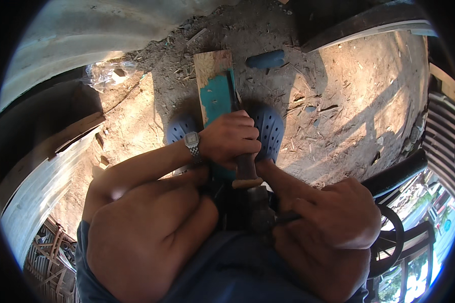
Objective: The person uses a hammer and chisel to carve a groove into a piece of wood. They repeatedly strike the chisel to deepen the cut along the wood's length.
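My left hand (230, 136), with a metal-banded watch on its wrist, is wrapped round the wooden handle of a chisel (246, 169). The chisel's dark blade points away from me over a narrow board (215, 98). Turquoise paint covers part of this board, and bare wood shows at its far end. Close to the handle's near end is the dark head of a hammer (260, 207). My right hand (321, 209) is closed round the hammer's handle, low beside my right leg. Whether the hammer touches the chisel I cannot tell.
My feet, in blue clogs (269, 129), stand on either side of the board. A dark blue, rounded piece (265, 59) lies beyond it on the dirt floor (349, 101), among wood chips. Metal sheeting (101, 30) is at far left, and a spoked wheel (389, 240) at right.
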A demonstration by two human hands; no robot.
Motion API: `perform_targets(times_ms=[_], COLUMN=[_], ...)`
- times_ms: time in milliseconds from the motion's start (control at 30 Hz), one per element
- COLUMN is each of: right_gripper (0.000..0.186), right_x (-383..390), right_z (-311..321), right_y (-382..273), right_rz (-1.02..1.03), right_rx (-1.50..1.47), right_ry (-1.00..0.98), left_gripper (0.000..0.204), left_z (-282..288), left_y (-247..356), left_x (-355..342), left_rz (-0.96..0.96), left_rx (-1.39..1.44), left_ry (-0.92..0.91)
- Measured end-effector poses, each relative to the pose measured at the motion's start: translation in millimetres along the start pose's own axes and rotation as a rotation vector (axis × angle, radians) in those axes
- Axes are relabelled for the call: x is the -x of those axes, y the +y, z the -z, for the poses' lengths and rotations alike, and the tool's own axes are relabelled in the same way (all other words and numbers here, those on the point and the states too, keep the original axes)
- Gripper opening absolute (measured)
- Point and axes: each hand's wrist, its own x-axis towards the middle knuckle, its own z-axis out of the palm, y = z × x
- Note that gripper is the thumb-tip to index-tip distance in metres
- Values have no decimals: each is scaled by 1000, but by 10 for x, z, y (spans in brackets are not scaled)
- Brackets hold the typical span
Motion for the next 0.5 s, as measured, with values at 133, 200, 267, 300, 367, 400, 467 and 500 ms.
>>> perform_targets(times_ms=[133,200,267,300,367,400,467,500], right_gripper=[29,29,29,29,29,29,29,29], right_x=[8,10,30,44,64,62,48,58], right_z=[2,0,-11,-14,-11,-1,-24,-31], right_y=[-2,2,16,24,13,18,25,24], right_rz=[0,1,0,3,-4,-4,0,0], right_rx=[-12,-12,-16,-17,-19,-15,-25,-23], right_ry=[5,1,0,5,11,13,6,5], left_gripper=[24,24,24,23,23,22,21,21], left_z=[-60,-48,-62,-64,-17,-6,-23,-26], left_y=[45,22,6,4,34,59,59,44], left_x=[11,-1,-27,-38,-86,-104,-50,-41], left_rz=[26,25,12,8,18,24,31,31], left_rx=[-1,-15,-11,-8,-6,-1,-11,-23], left_ry=[36,89,79,72,84,90,95,100])
